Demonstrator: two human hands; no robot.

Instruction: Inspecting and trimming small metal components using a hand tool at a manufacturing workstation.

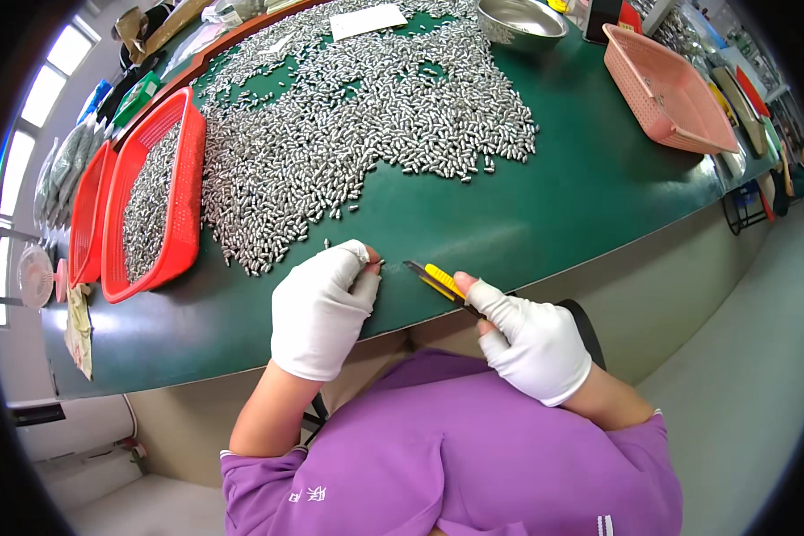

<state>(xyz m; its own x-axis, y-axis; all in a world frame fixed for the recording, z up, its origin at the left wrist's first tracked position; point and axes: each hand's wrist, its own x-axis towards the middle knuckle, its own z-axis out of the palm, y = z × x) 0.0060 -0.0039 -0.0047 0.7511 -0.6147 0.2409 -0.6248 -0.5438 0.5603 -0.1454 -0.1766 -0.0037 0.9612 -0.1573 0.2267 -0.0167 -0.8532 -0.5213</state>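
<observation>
My left hand (pixel 320 308), in a white glove with bare fingertips, is closed in a pinch just over the near part of the green table. A small metal piece (pixel 381 262) shows at its fingertips, mostly covered by them. In my right hand (pixel 538 344), gloved the same way, is a yellow and black utility knife (pixel 439 281), its tip pointing left toward the pinched piece, with a gap between. Beyond both hands spreads a large heap of small silvery metal pieces (pixel 330 134), some lying loose along its near edge.
At the left, a red plastic basket (pixel 192 170) holds more metal pieces, beside another red basket (pixel 87 214). A pink basket (pixel 661 94) stands at the far right, a metal bowl (pixel 523 22) at the back. White paper (pixel 368 21) lies on the heap. The green table (pixel 563 196) ends close to me.
</observation>
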